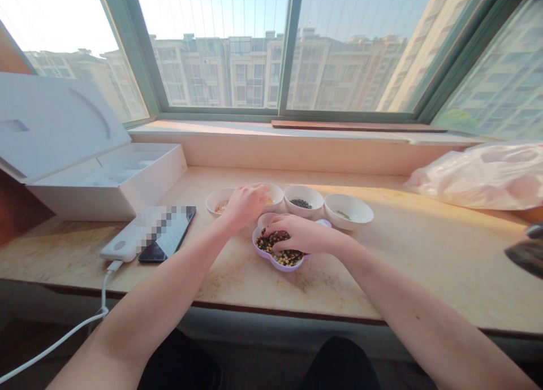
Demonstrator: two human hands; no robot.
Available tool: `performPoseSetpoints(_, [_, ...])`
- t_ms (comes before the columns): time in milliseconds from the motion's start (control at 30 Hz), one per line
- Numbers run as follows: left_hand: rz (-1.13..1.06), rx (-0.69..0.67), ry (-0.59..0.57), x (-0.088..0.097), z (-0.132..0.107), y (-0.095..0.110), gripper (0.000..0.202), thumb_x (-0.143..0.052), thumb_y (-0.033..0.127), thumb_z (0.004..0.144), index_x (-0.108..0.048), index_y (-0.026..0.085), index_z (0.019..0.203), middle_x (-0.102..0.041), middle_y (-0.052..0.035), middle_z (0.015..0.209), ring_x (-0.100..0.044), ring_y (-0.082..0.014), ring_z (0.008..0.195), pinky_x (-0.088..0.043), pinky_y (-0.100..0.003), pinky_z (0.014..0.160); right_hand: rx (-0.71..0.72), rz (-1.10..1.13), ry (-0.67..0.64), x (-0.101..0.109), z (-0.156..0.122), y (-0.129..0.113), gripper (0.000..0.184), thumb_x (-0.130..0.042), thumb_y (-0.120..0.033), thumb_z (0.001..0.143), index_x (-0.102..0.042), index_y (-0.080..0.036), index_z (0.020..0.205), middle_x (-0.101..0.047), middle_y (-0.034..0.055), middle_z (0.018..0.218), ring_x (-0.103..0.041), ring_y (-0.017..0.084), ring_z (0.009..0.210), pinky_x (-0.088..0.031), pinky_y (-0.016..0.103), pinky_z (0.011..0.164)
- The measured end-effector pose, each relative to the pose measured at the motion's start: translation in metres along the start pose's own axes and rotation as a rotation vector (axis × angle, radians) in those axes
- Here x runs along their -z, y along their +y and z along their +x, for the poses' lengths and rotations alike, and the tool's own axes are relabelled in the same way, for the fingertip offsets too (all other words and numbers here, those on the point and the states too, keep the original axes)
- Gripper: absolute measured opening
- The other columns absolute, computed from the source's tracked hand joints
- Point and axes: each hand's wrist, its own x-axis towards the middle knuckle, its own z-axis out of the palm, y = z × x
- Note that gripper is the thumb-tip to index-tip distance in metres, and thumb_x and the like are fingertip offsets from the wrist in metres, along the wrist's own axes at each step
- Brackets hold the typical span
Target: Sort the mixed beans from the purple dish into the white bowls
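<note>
My right hand (303, 235) reaches into a lilac scalloped dish (285, 267) of mixed dark and yellow beans (292, 258). Its thumb and fingers are apart, with the tips among the beans. My left hand (248, 202) is over the row of white bowls behind the dish, its fingers bent together at a bowl with some yellow bits (278, 193); whether they pinch anything is hidden. Partly behind this hand stands a bowl with reddish and pale bits (213, 198). To the right are a bowl of black beans (303, 191) and a bowl with a few green beans (360, 209).
On the left, an open white box (156, 175) stands behind a phone (180, 237) and a white power bank (121, 243) with a cable (104, 291). A plastic bag (487, 175) lies at the right, near a dark object (526, 257). The window runs behind the counter.
</note>
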Motion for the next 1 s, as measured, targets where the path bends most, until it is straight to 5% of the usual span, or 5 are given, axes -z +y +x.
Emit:
performPoseSetpoints(400, [-0.076,-0.027,-0.009,0.0,-0.003,0.004,0.03,-0.05,0.017,0.099,-0.077,0.019,0.114,-0.077,-0.0082,0.12,-0.072,-0.0228,0.108,-0.053,-0.033,0.097,-0.085,0.102,0.015,0.0,0.0,0.003,0.016,-0.069,-0.02,0.082,-0.083,-0.023,0.084,-0.082,0.0049,0.091,-0.074,0.028,0.087,-0.057,0.04,0.086])
performPoseSetpoints(633, [-0.104,-0.045,-0.026,0.002,-0.003,0.005,0.031,-0.051,0.014,0.097,-0.077,0.019,0.113,-0.078,-0.0077,0.116,-0.073,-0.0213,0.102,-0.054,-0.031,0.095,-0.053,0.021,-0.016,0.003,-0.001,0.003,0.02,-0.063,-0.011,0.087,-0.081,-0.019,0.092,-0.081,0.0065,0.097,-0.073,0.025,0.089,-0.055,0.036,0.082])
performPoseSetpoints(1000, [-0.128,0.054,0.014,0.001,-0.003,0.002,0.033,-0.047,0.016,0.1,-0.077,0.019,0.115,-0.077,-0.0082,0.121,-0.072,-0.0232,0.108,-0.054,-0.036,0.099,-0.083,-0.052,0.132,0.024,-0.007,0.008,0.027,-0.05,-0.031,0.101,-0.071,-0.02,0.088,-0.075,0.0053,0.089,-0.066,0.02,0.083,-0.045,0.031,0.075])
